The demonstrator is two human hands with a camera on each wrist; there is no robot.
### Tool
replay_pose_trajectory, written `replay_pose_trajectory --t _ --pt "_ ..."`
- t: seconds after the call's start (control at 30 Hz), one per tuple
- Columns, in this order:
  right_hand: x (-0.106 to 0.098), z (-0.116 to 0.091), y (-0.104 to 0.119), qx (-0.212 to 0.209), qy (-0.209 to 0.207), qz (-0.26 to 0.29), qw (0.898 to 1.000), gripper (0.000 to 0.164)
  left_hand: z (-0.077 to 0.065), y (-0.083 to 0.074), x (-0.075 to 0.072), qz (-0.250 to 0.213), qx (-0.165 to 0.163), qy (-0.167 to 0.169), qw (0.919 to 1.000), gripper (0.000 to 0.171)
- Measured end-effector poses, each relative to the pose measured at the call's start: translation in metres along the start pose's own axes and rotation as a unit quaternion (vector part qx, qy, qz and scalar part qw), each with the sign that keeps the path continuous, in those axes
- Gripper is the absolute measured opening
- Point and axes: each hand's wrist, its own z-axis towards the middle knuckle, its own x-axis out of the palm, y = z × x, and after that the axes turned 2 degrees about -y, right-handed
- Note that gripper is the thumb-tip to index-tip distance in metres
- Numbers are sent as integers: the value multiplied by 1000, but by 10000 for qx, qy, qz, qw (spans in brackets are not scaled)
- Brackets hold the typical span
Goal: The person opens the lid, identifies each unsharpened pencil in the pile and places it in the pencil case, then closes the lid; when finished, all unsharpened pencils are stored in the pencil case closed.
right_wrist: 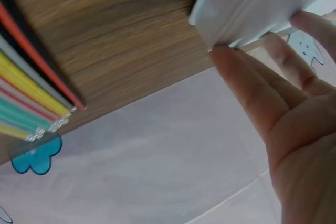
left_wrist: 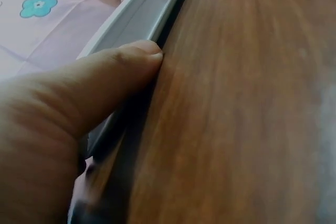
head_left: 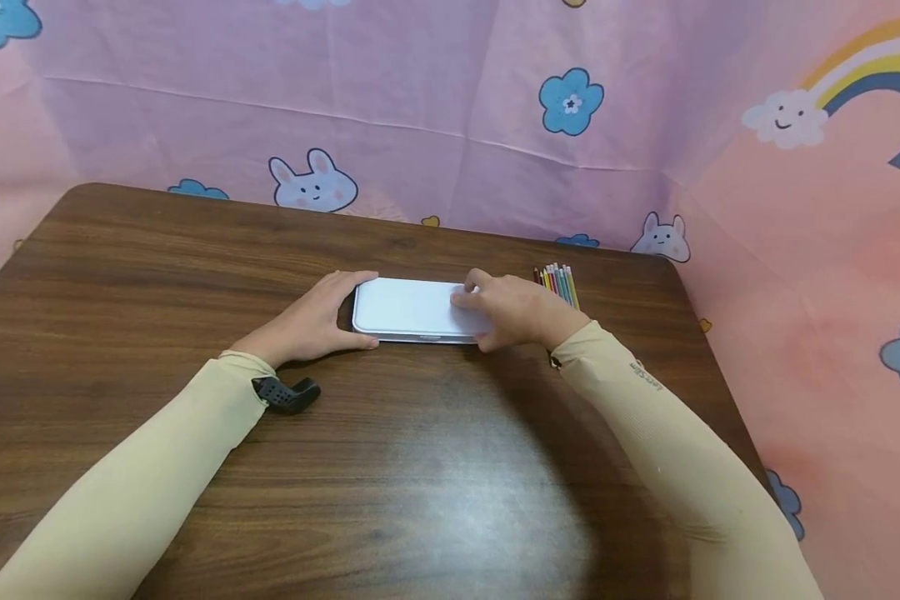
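Left hand: part-spread, thumb and fingers gripping left end of white case.
Right hand: fingers bent over lid, thumb at near edge, holding right end.
White case: oblong, lid down, on table between hands.
Pencils: assorted colours, right of case, partly hidden.
Table: brown, wood-grained.
Cloth: pink-lilac, printed, behind.

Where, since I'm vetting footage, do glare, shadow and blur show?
Head view: bright glare on the dark-brown wooden table, a shadow beside the right arm's cream fabric sleeve; left wrist view: soft wood grain; right wrist view: white rectangular case and slender multicoloured pencils blurred.
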Motion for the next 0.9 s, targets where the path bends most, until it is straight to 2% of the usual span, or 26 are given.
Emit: replay_pose_trajectory --t 0.17,0.47,0.77,0.9 --pt "-1 0 1 246 10 237 9994 68 1 -2 -3 -84 -131 37 9999 106" --pt "-7 4 1 -7 160 -16 9999 68 2 -5 -5 -50 -92 40 9999 102" --pt "-13 2 -13 -159 48 969 9952 58 -2 -6 -4 -235 -371 232 9988 107" --pt "-12 -1 -22 13 -46 1324 9912 56 -1 -8 -2 -245 -460 195 9985 116"
